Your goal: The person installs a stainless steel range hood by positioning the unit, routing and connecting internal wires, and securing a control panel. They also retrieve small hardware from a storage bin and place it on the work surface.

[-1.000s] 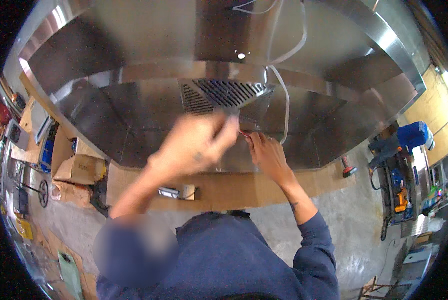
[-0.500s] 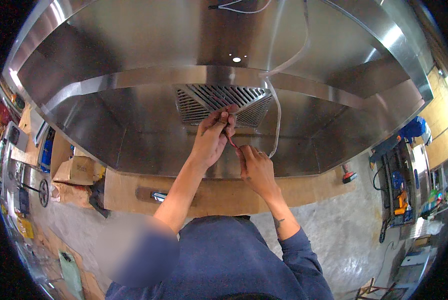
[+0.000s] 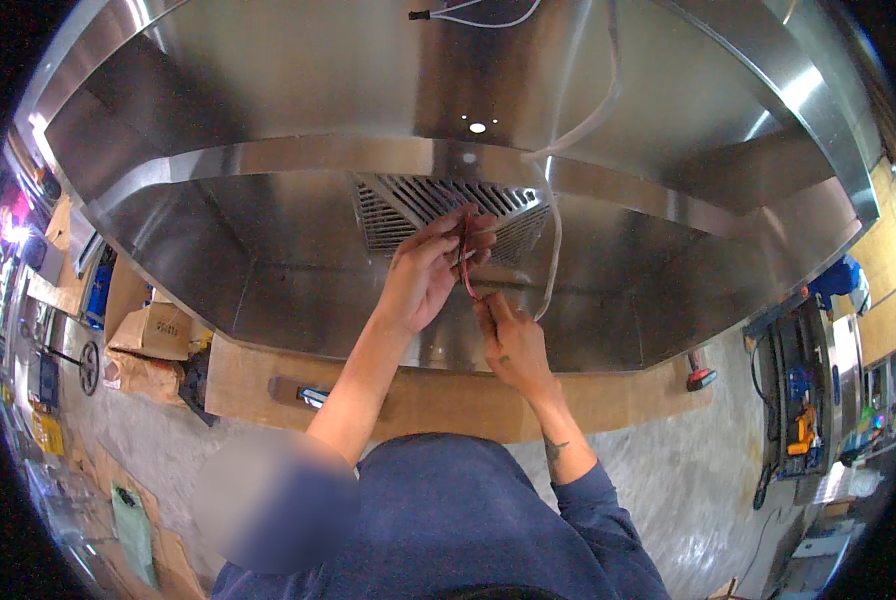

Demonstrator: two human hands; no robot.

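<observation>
This is a workshop, by its look one for sheet-metal work: a large stainless-steel hood (image 3: 298,105) with a slotted vent (image 3: 413,198) spreads above a bare grey concrete floor (image 3: 658,495). A red-and-black cordless drill (image 3: 701,379) lies near its right end, with a yellow-orange power tool (image 3: 800,433) farther right and a cardboard box (image 3: 156,332) at left.

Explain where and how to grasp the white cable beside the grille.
Probably pinch the white cable midway down its hanging stretch, from the right: it looks thin and exposed there, with the right hand near its bottom and the grille leftward.
</observation>
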